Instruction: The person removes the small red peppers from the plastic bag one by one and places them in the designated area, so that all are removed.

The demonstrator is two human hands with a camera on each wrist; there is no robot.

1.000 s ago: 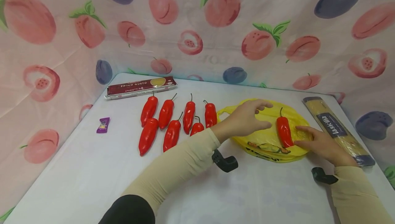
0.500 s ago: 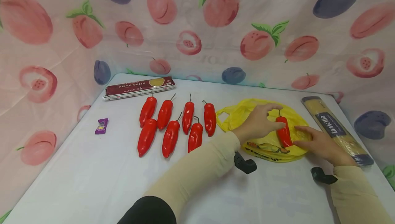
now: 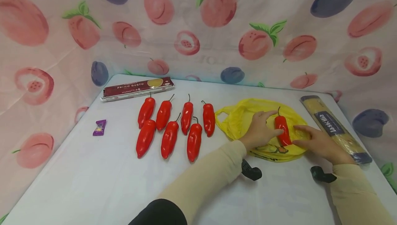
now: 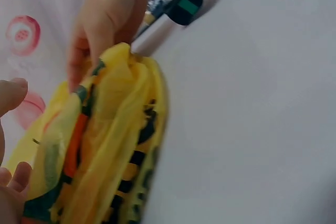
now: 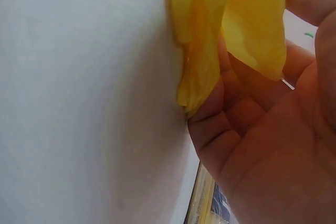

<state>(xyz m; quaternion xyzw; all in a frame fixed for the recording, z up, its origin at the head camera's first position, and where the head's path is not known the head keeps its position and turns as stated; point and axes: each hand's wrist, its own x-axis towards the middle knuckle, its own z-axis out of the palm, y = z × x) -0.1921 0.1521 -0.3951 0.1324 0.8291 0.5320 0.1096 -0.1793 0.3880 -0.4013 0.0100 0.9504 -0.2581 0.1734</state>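
Note:
A red chili pepper (image 3: 282, 130) lies on a crumpled yellow plastic bag (image 3: 252, 106). My left hand (image 3: 258, 130) reaches over the bag from the left, index finger by the pepper's stem and thumb at its side; thumb and finger stand apart. At the bag's right edge, my right hand (image 3: 321, 142) has fingers curled round the plastic, with the thumb near the pepper's tip. The right wrist view shows the yellow bag (image 5: 202, 40) hanging into that hand. Bag and table fill much of the left wrist view, where the pepper does not show.
Several more red chili peppers (image 3: 169, 139) lie in two rows left of the bag. A dark-red spaghetti pack (image 3: 138, 89) is behind them, and a purple-wrapped candy (image 3: 99, 128) at the left. Another spaghetti pack (image 3: 335, 128) lies on the right. Fruit-print cloth (image 3: 204, 45) backs the table.
My left hand has moved right, from over the bag to the pepper. The right hand stays at the bag's edge. A lower-row pepper formerly covered by my left sleeve now shows fully.

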